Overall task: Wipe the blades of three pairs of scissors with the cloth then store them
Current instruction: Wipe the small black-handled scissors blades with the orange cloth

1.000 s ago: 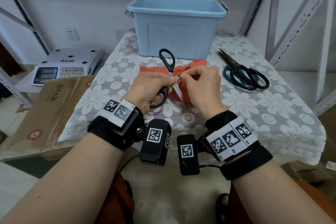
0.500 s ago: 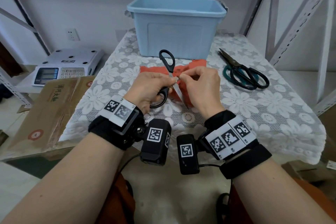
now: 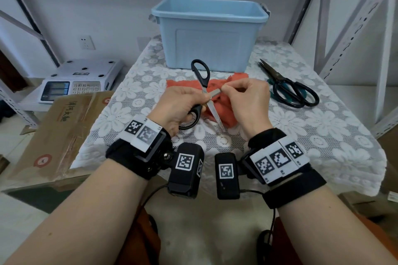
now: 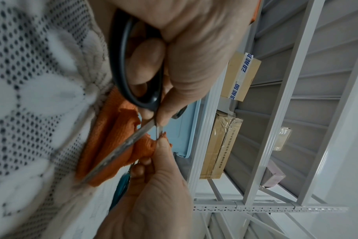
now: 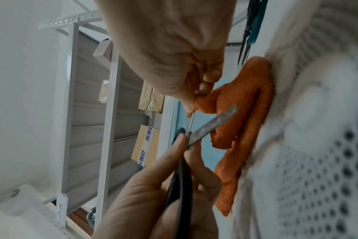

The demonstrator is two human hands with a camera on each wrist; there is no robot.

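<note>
Our left hand grips the open scissors by the lower handle; our right hand pinches the cloth on the blade pointing three o'clock, mid-counter.

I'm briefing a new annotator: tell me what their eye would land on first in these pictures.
First, the open black-handled scissors held up at the centre of the table, the left hand gripping one handle loop while the right hand pinches a blade with the orange cloth. Next, the light blue bin standing behind them, and two more scissors lying on the lace tablecloth to the right.
</note>
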